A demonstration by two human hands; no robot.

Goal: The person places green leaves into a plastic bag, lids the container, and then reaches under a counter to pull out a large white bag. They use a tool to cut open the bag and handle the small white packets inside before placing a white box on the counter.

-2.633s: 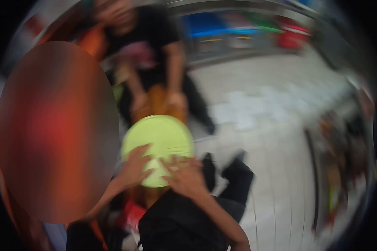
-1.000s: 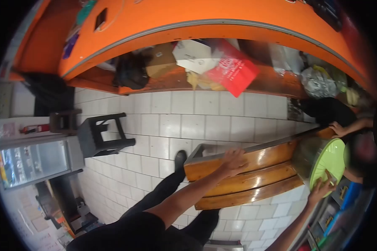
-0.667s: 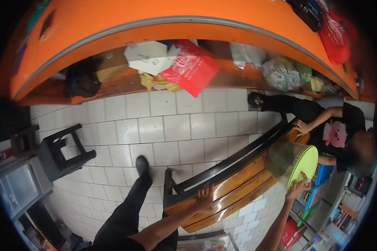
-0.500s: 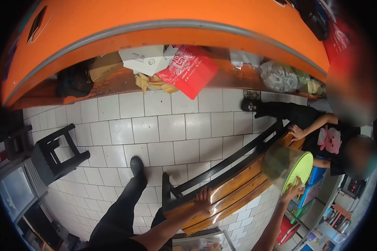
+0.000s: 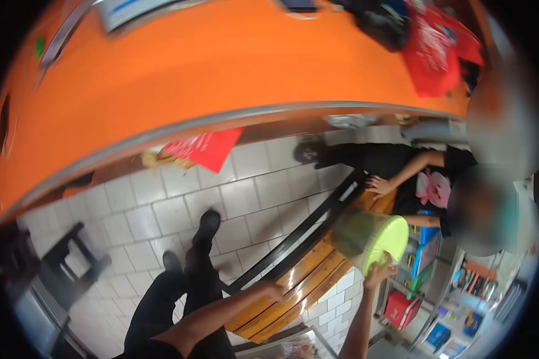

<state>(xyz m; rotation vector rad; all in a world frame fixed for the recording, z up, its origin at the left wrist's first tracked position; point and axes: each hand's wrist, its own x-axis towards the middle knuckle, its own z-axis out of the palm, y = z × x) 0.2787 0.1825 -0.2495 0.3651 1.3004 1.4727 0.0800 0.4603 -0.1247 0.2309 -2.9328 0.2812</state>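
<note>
The fingers (image 5: 390, 263) of the right hand (image 5: 377, 276) are slightly apart and lie over the near edge of a yellow-green lid (image 5: 390, 236). The left hand (image 5: 273, 292) rests at the edge of the slatted wooden bench (image 5: 302, 287), well apart from the lid; its fingers are blurred, and whether they are spread or pressed together cannot be told.

The lid covers a see-through round tub (image 5: 354, 234), which stands on the bench toward its far end. What the tub holds is too unclear to name.

Beyond the tub, another person (image 5: 410, 173) in dark clothes with a pink figure on the shirt sits at the far end of the bench. One hand of that person (image 5: 379, 186) lies on the wood just beside the tub, fingers spread; the other forearm (image 5: 424, 221) is partly hidden behind the lid.

A long orange counter (image 5: 221, 78) runs across the top of the view, with red bags (image 5: 432, 54) and a black bag (image 5: 382, 24) on it. A red packet (image 5: 212, 149) juts out from under its edge. A dark stool (image 5: 72, 263) is on the tiled floor (image 5: 245, 206) at the left of the view. Near the right side, a red container (image 5: 401, 309) sits in a metal rack (image 5: 435, 293).
</note>
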